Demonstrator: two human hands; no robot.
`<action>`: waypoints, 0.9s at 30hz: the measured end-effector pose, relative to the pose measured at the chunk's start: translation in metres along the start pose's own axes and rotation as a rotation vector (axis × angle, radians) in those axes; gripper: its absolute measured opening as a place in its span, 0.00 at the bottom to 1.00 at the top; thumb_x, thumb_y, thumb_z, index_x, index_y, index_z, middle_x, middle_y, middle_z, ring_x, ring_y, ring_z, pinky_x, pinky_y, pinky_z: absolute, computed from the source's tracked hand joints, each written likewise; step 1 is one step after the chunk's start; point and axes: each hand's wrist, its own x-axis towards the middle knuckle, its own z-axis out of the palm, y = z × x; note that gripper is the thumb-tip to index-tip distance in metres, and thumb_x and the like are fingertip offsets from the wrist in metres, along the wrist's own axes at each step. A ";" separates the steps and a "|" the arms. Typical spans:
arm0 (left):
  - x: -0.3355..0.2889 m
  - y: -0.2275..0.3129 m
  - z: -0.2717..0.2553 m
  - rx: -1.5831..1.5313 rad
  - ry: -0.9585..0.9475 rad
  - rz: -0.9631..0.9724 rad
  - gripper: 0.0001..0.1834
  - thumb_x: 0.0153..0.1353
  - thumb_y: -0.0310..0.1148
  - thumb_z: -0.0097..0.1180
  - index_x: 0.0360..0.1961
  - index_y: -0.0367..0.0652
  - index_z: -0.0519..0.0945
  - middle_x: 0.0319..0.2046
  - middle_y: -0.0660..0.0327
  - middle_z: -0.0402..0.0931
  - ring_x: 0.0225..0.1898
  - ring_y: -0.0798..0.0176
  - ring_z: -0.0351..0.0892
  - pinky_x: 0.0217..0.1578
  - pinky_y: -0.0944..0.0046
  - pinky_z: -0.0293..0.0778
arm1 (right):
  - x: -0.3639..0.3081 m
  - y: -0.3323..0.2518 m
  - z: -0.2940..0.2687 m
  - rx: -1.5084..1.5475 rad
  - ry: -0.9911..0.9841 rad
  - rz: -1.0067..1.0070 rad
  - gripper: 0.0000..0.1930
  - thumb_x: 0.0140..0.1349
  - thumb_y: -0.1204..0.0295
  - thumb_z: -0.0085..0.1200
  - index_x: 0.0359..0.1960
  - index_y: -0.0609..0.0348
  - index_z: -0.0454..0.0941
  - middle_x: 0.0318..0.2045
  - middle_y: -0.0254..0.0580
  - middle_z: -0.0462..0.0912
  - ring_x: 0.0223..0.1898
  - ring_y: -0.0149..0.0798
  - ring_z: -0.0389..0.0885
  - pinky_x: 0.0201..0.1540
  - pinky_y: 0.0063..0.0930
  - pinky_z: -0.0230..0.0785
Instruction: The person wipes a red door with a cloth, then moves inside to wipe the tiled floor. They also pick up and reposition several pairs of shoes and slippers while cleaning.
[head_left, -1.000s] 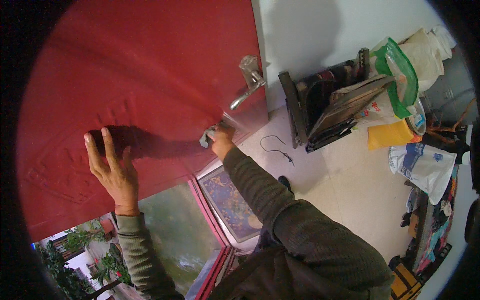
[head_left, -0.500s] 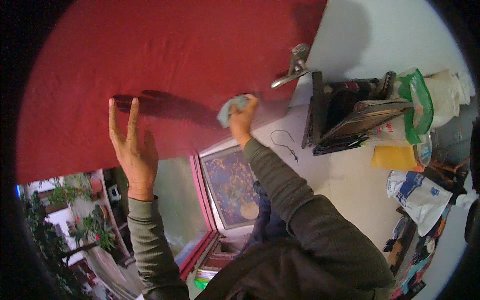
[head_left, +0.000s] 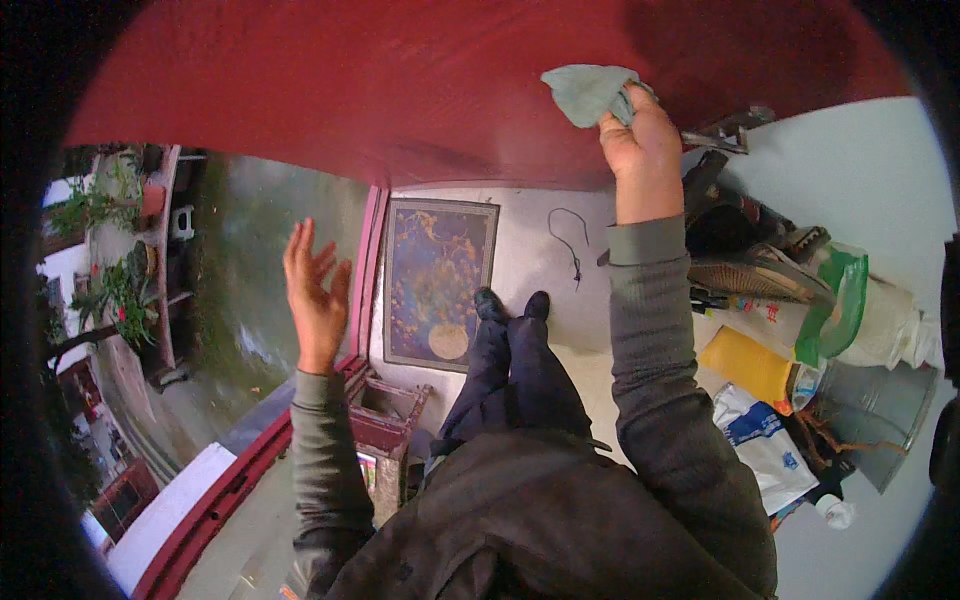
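Observation:
My right hand (head_left: 643,145) grips a folded grey-green cloth (head_left: 588,92) against or just in front of a red door (head_left: 350,90); I cannot tell whether it touches. Beside that hand, a metal door handle (head_left: 725,132) sticks out near the door's edge, partly hidden behind my fingers. My left hand (head_left: 318,295) is raised in the air with its fingers apart, holding nothing. It hovers over the doorway side, away from the door panel.
A patterned doormat (head_left: 435,270) lies by my feet, with a thin dark cord (head_left: 570,240) to its right. A dark red wooden stool (head_left: 388,405) stands below left. Along the right wall are a green bag (head_left: 838,300), a yellow package (head_left: 748,365) and a white-and-blue bag (head_left: 765,445).
My right hand has moved up and to the right with the cloth, nearer the handle. My left hand has dropped away from the door, and the view has shifted toward my feet.

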 end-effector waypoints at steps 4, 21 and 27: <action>-0.070 -0.037 0.007 -0.083 0.067 -0.173 0.37 0.69 0.19 0.59 0.78 0.46 0.65 0.75 0.52 0.61 0.59 0.54 0.83 0.56 0.60 0.82 | 0.016 0.030 -0.031 -0.599 0.008 -0.208 0.16 0.68 0.75 0.62 0.57 0.64 0.81 0.55 0.47 0.85 0.58 0.48 0.84 0.62 0.44 0.76; 0.025 0.049 0.154 -0.708 0.267 -0.188 0.46 0.70 0.29 0.67 0.83 0.49 0.55 0.82 0.52 0.52 0.63 0.57 0.79 0.57 0.59 0.81 | 0.039 0.073 0.013 -1.139 -0.680 -0.097 0.17 0.69 0.71 0.60 0.58 0.63 0.80 0.58 0.50 0.82 0.59 0.46 0.80 0.67 0.44 0.73; 0.102 0.147 0.165 -1.167 0.300 -0.043 0.42 0.73 0.36 0.63 0.81 0.38 0.56 0.67 0.50 0.74 0.61 0.57 0.78 0.60 0.57 0.79 | -0.072 0.021 0.097 -0.791 -0.862 -0.249 0.24 0.63 0.83 0.61 0.62 0.65 0.76 0.55 0.46 0.82 0.55 0.47 0.82 0.60 0.42 0.77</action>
